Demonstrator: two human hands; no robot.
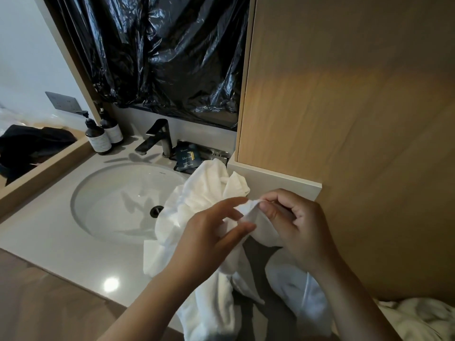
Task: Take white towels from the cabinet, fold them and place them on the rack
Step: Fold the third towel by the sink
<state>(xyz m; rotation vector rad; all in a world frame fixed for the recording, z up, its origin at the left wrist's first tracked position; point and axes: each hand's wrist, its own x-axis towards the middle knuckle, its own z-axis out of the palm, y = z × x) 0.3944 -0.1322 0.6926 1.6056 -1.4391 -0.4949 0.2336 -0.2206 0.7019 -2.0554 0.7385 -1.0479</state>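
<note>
a white towel (197,193) is held bunched over the counter (44,237), just right of the sink (110,193), with its lower part draped past the near edge. one corner is pinched between thumb and fingers of the right hand (295,222). the left hand (211,235) is spread, its straight fingers laid against the cloth. a wooden cabinet (344,119) is seen on the right.

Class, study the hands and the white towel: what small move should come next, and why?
Probably the left hand should pinch the edge beside the right hand and slide along it to spread it: the white towel is crumpled on the counter, and only the right hand pinches it.
</note>
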